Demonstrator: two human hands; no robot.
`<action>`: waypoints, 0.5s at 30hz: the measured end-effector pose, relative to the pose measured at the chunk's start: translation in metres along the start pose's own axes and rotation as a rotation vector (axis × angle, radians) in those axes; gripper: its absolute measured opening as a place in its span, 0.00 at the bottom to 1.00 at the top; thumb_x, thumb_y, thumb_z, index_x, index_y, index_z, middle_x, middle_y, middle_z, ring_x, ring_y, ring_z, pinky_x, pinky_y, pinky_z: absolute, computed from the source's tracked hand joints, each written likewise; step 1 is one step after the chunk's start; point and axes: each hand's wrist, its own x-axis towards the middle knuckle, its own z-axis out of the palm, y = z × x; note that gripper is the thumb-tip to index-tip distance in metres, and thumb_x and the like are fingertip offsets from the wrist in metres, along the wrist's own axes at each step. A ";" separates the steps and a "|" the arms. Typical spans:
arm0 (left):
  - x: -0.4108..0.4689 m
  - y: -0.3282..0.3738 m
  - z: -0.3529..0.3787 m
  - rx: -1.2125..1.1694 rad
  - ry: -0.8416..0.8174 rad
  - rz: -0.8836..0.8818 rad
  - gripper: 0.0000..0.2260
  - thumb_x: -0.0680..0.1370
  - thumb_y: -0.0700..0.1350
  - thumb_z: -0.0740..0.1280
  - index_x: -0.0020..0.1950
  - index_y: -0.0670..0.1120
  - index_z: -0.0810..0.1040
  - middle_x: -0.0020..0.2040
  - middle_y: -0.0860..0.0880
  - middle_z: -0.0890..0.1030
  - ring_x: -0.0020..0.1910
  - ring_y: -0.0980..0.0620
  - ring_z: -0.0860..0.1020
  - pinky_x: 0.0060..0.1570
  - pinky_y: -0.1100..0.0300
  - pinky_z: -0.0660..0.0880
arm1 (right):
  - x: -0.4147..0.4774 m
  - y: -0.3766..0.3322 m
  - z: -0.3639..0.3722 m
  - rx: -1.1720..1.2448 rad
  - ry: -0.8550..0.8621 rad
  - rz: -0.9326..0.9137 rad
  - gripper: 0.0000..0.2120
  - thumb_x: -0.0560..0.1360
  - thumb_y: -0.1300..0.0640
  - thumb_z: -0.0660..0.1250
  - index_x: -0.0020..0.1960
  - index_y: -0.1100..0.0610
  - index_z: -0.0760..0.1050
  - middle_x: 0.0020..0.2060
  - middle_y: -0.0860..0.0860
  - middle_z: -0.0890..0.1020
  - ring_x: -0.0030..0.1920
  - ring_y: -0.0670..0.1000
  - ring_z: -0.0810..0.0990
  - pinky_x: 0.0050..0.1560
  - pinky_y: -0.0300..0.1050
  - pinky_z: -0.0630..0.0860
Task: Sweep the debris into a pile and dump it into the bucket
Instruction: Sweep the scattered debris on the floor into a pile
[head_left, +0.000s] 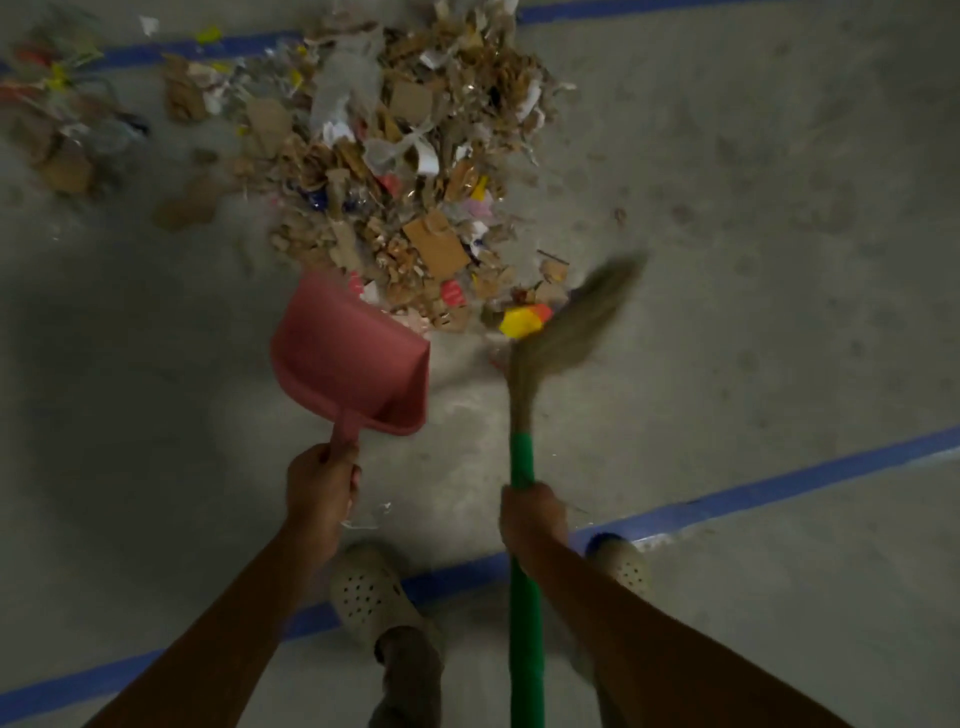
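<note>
A big pile of debris (410, 156), torn cardboard, paper and plastic scraps, lies on the concrete floor ahead of me. My left hand (319, 480) grips the handle of a pink dustpan (350, 356), whose open mouth meets the pile's near edge. My right hand (530, 514) grips the green handle of a broom (522, 571). Its straw bristles (576, 317) are blurred and sit at the pile's near right corner, beside a yellow and red scrap (522, 319). No bucket is in view.
More loose scraps (67, 119) lie scattered at the far left. Blue tape lines (779, 488) cross the floor near my feet and behind the pile. My two shoes (366, 592) stand on the near tape line. Bare concrete spreads to the right.
</note>
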 end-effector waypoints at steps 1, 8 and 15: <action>0.005 -0.004 -0.013 -0.009 0.000 -0.008 0.15 0.80 0.46 0.67 0.36 0.42 0.71 0.29 0.46 0.73 0.20 0.55 0.66 0.20 0.66 0.62 | -0.004 -0.021 0.013 0.002 0.013 -0.053 0.18 0.81 0.44 0.62 0.61 0.56 0.76 0.48 0.52 0.81 0.44 0.51 0.83 0.42 0.45 0.82; 0.024 -0.002 -0.091 -0.108 0.027 -0.035 0.17 0.80 0.50 0.68 0.35 0.43 0.72 0.28 0.47 0.73 0.20 0.54 0.66 0.20 0.65 0.62 | -0.058 -0.125 0.049 0.164 0.129 -0.257 0.15 0.82 0.43 0.60 0.59 0.53 0.73 0.43 0.49 0.79 0.36 0.45 0.78 0.31 0.39 0.72; 0.022 0.056 -0.155 -0.247 0.101 0.009 0.16 0.81 0.44 0.67 0.34 0.40 0.71 0.23 0.48 0.70 0.17 0.56 0.65 0.18 0.68 0.61 | -0.125 -0.163 0.026 0.160 0.234 -0.428 0.15 0.82 0.43 0.59 0.58 0.53 0.74 0.40 0.50 0.80 0.36 0.49 0.80 0.36 0.45 0.79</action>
